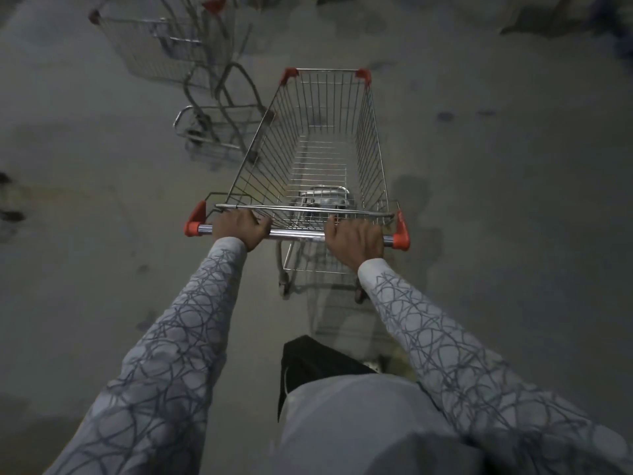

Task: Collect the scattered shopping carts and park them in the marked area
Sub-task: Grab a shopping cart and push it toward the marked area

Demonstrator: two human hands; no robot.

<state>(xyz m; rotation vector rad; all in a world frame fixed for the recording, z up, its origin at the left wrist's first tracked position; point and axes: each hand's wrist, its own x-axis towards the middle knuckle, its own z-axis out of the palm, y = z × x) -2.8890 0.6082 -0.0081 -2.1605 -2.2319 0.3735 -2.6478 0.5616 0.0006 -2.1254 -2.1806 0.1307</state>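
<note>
A wire shopping cart (373,132) with red corner caps stands straight ahead of me on the grey concrete floor. Its chrome handle bar (296,234) runs across the middle of the view. My left hand (241,228) grips the bar near its left red end. My right hand (354,240) grips it near the right red end. The basket holds nothing. A second wire cart (161,46) stands ahead to the left, its low frame (219,125) close to my cart's front left side.
Dim grey concrete floor (496,200) stretches to the right and left of the cart. Another red-capped cart part (214,3) shows at the top edge. Dark shapes lie at the far left edge (10,214) and top right (548,22).
</note>
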